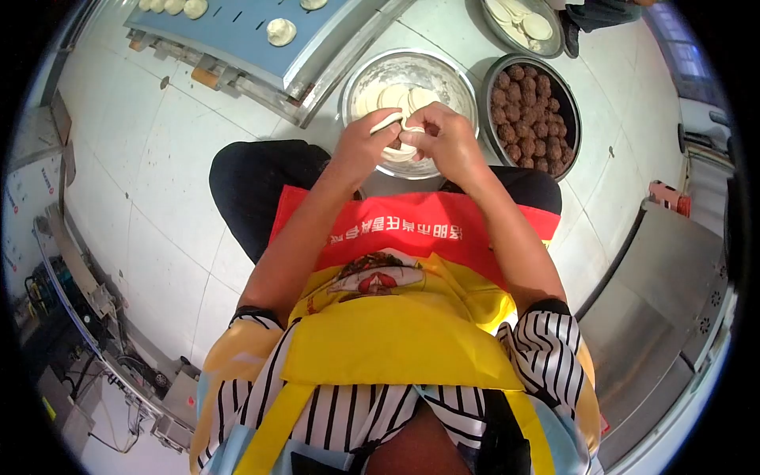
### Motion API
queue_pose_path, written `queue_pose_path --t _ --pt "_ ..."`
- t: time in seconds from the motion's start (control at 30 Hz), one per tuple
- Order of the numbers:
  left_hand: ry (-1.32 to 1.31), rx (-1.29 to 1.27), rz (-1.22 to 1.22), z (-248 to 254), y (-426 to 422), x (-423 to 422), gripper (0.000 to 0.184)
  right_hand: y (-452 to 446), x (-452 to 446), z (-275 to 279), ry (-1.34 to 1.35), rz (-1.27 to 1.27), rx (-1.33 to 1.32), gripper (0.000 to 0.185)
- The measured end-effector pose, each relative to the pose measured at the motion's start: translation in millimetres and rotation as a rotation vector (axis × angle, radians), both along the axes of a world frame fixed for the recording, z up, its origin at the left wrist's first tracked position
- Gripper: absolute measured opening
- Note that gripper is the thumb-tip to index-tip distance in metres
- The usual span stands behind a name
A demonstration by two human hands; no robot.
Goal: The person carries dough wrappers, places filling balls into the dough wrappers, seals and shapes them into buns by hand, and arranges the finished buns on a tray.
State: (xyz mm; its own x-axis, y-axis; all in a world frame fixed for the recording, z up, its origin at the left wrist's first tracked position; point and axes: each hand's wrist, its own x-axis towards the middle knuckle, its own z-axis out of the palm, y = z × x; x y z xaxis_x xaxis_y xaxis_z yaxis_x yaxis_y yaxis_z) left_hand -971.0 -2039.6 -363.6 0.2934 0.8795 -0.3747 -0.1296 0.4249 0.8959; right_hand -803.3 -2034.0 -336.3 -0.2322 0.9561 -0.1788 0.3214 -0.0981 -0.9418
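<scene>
My left hand and my right hand meet over a floury metal bowl. Between them is a bun being folded, its white dough wrapper gathered by the fingertips of both hands. A bit of dark filling seems to show beside the left fingers, though the fingers partly cover it. Flat round dough wrappers lie in the bowl just beyond my hands. To the right of the bowl stands a dark round basin full of brown filling balls.
A blue board with several shaped buns on it lies on a frame at upper left. Another basin of dough wrappers stands at upper right, near another person's shoe. A steel cabinet is at right, machinery at left.
</scene>
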Motion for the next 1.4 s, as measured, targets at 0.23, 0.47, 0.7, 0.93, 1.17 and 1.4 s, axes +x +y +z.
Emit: queue_pose_path --t 0.23,0.47,0.7,0.93,1.17,1.4 --pt "0.163 0.188 -0.305 0.0 17.4 -13.7 0.041 -7.5 -1.6 0.8 0.071 0.047 0.208 0.009" --pt "-0.372 -0.206 0.26 6.9 -0.4 19.8 0.045 -0.6 -14.3 12.8 0.166 -0.382 0.017 0.026" --pt "-0.321 -0.168 0.202 15.4 2.8 11.5 0.03 -3.7 -5.4 18.2 -0.079 -0.148 0.114 0.031" --pt "-0.186 -0.084 -0.001 14.2 6.1 -2.4 0.034 -3.5 -1.7 7.3 0.093 -0.056 0.164 0.018" --pt "-0.144 0.043 0.033 -3.9 2.4 -1.0 0.041 0.8 -3.0 21.3 0.162 -0.213 -0.057 0.017" --pt "-0.24 -0.05 0.228 -13.8 -12.3 15.1 0.065 -6.5 -2.9 3.5 0.069 0.041 0.032 0.012"
